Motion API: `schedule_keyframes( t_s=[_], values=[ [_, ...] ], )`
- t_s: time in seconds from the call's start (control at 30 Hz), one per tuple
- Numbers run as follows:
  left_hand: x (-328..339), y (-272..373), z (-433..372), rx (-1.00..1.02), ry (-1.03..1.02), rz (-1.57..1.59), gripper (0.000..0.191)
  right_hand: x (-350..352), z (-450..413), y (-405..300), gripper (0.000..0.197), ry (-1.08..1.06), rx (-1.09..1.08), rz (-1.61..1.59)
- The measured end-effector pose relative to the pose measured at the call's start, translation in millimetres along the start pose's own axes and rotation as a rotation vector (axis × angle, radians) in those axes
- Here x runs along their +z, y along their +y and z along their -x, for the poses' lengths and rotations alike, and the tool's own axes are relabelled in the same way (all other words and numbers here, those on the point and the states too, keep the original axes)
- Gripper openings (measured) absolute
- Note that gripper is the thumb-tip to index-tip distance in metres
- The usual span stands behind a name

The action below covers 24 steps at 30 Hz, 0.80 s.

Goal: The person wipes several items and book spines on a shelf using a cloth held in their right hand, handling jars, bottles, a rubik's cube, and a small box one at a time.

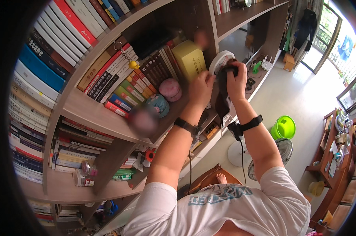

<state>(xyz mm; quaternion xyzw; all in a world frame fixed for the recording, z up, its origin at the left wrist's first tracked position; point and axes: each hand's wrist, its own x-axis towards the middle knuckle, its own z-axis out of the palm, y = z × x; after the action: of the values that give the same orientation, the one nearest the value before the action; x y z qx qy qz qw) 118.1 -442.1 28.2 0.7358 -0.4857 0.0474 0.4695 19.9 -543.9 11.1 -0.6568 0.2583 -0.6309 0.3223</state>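
Note:
My left hand (200, 91) pinches the near edge of a white round object (218, 62), perhaps a clock or a framed disc. Its face is partly hidden by my right hand (237, 80), which holds a bunched dark cloth (223, 97) against it. The cloth's loose end hangs below my fingers. Just left of the round object, a yellow box (191, 59) with writing stands on the bookshelf (107, 121). A pink round tin (170, 89) and a teal floral tin (158, 103) sit nearer, beside rows of books (128, 88).
A yellow duck keychain (133, 65) hangs by the books. Glass jars (83, 178) stand on a lower shelf. Under me is a wooden chair or stool (207, 179), with a fan (285, 149) and green bucket (283, 127) on the floor. A cluttered wooden table (328, 165) is at right.

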Motion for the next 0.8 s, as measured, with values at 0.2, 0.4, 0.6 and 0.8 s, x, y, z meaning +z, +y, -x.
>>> schedule_keyframes(
  t_s=[0.2, 0.4, 0.6, 0.8],
  values=[
    [1.5, -9.6, -4.0, -0.007, -0.009, -0.027, 0.025, 5.7, 21.6, 2.6, 0.024, -0.271, -0.123, 0.154],
    [3.0, -2.5, -1.3, -0.024, 0.012, -0.005, 0.026, -10.1, 16.2, 35.4, 0.023, -0.061, -0.048, 0.147],
    [2.9, 4.2, -1.2, 0.001, 0.037, 0.034, 0.023, -1.9, -31.9, 18.0, 0.021, -0.027, 0.02, 0.139],
    [6.4, -4.9, 1.9, -0.039, 0.075, 0.037, 0.024, -4.3, 33.6, 54.3, 0.023, -0.312, 0.179, 0.046]
  ],
)
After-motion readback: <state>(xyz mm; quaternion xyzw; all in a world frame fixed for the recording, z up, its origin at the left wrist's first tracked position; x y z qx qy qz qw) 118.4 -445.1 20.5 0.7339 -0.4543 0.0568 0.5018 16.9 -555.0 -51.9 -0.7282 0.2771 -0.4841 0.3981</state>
